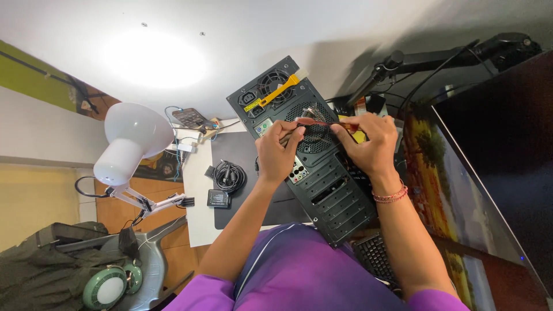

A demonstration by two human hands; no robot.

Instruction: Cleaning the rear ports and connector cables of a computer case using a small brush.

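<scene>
A black desktop computer case [322,190] lies on the desk with its rear panel facing me. My left hand [278,152] rests over the panel beside the round fan grille [314,135] and pinches the tip of a thin reddish-brown tool [320,122]. My right hand [371,144] grips the other end of that tool, above the grille. A red beaded bracelet [390,195] sits on my right wrist. A yellow plastic strip [278,91] lies across the upper fan and power socket of the case.
A dark desk mat [239,155] carries a coiled black cable [229,175] and a small black device [219,198]. A white desk lamp [129,144] stands left. A monitor [461,190] and its arm [415,60] are right, a keyboard [374,256] below the case.
</scene>
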